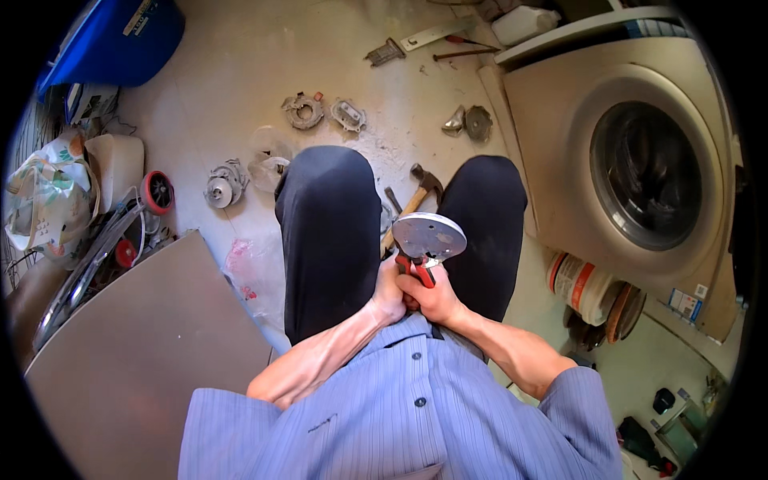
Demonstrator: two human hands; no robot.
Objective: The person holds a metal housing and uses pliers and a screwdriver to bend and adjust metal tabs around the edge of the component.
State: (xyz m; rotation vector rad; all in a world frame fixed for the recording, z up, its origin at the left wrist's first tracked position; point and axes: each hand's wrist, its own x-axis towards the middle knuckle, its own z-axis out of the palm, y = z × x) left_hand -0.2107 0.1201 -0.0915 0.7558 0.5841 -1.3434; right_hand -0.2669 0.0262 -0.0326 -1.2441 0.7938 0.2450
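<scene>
Between my knees, my left hand (390, 290) and my right hand (434, 298) are pressed together. Both are closed around a pair of red-handled pliers (423, 274). A round, flat grey metal disc (430, 234) stands just above the pliers and touches their head. How the jaws meet it is partly hidden under its rim. Beyond the disc, a claw hammer (418, 196) with a wooden handle lies on the floor, partly covered by the disc. A small dark tool (392, 198) lies beside it.
Metal motor parts lie ahead: a ring-shaped housing (302, 111), a bracket (348, 115), a round assembly (226, 184) and a dark cup-shaped piece (478, 124). A washing machine (624, 168) stands right. At left are a blue tub (144, 40), a folded trolley (88, 268) and a brown panel (144, 352).
</scene>
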